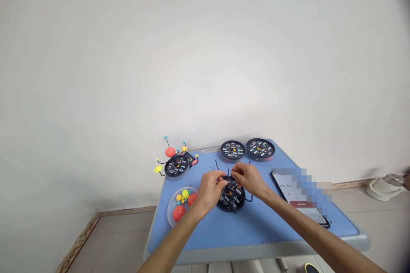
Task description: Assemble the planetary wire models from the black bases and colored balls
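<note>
A black round base (231, 200) with small printed labels lies on the blue table, and several thin black rods stick up or out around it. My left hand (209, 187) is pinched at the base's far left part, fingertips close to a rod. Opposite it, my right hand (249, 178) pinches at the far right part, near the upright black rods. Fingers hide what exactly each hand grips. Just left of my left hand stands a clear round dish (170, 213) holding red half-balls (178, 213) and several small yellow, orange and blue balls.
An assembled planet model (177, 166) with coloured balls on rods stands at the back left. Two more round black bases (232, 150) sit along the back edge. A phone (301, 204) showing a timer lies right. Behind the table (256, 230) rises a white wall (205, 59).
</note>
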`<action>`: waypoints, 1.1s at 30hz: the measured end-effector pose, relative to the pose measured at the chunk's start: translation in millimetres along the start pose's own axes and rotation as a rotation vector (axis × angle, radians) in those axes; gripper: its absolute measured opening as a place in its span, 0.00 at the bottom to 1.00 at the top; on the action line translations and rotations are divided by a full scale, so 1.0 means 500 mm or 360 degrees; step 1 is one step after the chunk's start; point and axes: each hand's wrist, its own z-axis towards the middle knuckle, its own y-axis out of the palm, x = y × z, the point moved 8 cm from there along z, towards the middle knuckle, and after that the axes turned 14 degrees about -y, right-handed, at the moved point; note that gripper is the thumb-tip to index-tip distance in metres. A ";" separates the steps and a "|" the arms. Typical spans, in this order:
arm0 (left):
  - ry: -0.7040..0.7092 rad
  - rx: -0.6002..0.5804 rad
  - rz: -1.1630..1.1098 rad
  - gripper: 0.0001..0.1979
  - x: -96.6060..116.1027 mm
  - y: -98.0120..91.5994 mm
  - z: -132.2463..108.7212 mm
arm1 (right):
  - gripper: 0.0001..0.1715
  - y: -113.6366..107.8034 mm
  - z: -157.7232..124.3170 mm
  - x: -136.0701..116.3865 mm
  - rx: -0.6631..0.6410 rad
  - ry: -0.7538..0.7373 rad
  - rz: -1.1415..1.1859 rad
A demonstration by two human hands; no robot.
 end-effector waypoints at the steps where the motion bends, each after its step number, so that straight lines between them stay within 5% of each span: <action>1: 0.0008 0.0003 0.0045 0.13 0.001 0.005 0.003 | 0.07 0.001 0.000 -0.001 -0.0013 -0.0023 -0.0049; 8: 0.0056 -0.0042 0.0159 0.10 0.001 0.026 0.014 | 0.09 0.007 0.001 -0.003 -0.0177 -0.0152 -0.0381; 14: 0.0089 -0.0115 0.0229 0.09 0.001 0.033 0.023 | 0.16 0.027 0.004 -0.029 -0.0512 -0.0363 -0.0863; 23: 0.0005 -0.0120 0.0292 0.11 0.011 0.032 0.017 | 0.17 0.030 0.000 -0.046 -0.0715 -0.0387 -0.1208; 28: -0.0009 -0.0027 0.0213 0.17 0.011 -0.058 -0.020 | 0.15 -0.014 -0.003 -0.068 -0.0607 -0.0461 -0.1290; 33: -0.0021 0.0206 0.0473 0.11 -0.056 -0.199 -0.106 | 0.13 -0.050 -0.035 -0.187 -0.0265 -0.0741 -0.1090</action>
